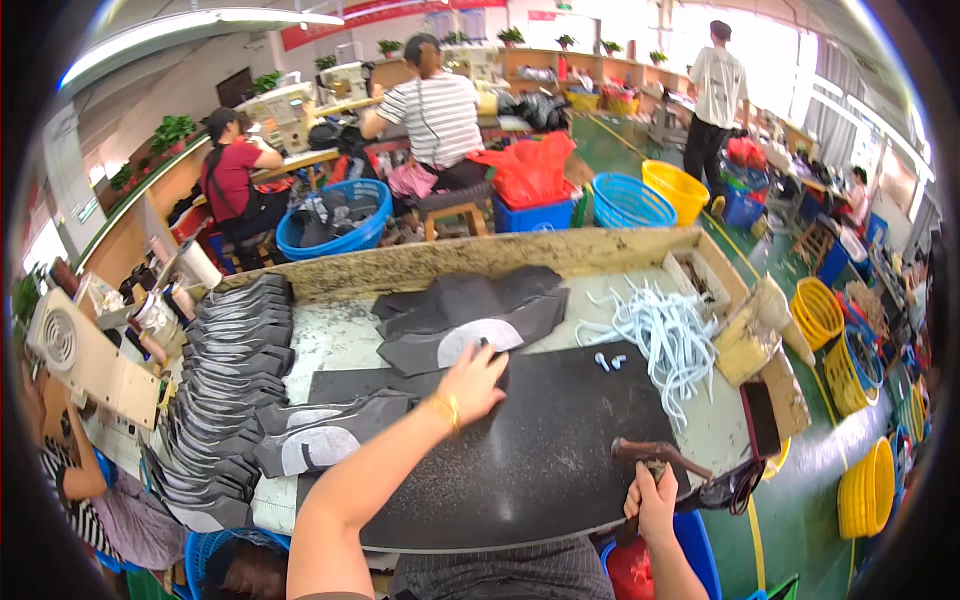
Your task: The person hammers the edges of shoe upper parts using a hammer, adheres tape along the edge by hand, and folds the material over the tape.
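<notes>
My left hand, with a yellow band at the wrist, reaches over the black board. Its fingers are stretched out and touch the near edge of a dark grey shoe-upper-like piece that bears a pale half-oval patch. More such dark pieces lie stacked behind it. A small dark spot shows by the fingertips; I cannot make it out. At the board's right front, my right hand is closed around the handle of a hammer with a brown, curved head. Another patched dark piece rests on the board's left side.
A long row of overlapping dark pieces fills the table's left. Pale blue straps lie tangled at the right, beside two small white earbuds. A phone-like dark slab is at the right edge. A raised wooden rim bounds the back.
</notes>
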Demonstrator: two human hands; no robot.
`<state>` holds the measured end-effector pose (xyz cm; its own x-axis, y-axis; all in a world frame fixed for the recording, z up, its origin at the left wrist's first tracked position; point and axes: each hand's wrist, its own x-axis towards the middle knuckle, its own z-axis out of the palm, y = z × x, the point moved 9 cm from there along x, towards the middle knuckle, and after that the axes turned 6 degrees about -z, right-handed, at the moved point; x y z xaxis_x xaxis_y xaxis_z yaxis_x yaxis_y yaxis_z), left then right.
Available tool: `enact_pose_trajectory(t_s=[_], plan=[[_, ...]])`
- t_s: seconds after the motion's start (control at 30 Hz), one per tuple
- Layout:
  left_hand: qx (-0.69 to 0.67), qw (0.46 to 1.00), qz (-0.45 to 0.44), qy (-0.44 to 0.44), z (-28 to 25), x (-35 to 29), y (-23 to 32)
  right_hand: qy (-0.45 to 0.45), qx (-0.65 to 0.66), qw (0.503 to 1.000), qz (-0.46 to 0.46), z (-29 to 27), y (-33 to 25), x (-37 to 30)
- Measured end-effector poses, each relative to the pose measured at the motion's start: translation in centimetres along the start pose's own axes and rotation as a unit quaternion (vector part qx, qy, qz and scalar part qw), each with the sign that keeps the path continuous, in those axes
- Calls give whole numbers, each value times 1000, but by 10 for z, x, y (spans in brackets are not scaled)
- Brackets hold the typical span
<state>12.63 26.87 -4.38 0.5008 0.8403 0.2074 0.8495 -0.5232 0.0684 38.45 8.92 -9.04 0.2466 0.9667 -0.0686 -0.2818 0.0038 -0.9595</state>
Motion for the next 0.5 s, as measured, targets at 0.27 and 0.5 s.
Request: enact_pose_trajectory(t_s=[0.27, 0.5], plan=[[177, 949, -212, 154, -65, -206, -76, -54, -70, 996, 31, 36, -10, 6], [-75, 952, -160, 252, -97, -243, -48, -327, -283, 897, -93, 219, -25, 27]])
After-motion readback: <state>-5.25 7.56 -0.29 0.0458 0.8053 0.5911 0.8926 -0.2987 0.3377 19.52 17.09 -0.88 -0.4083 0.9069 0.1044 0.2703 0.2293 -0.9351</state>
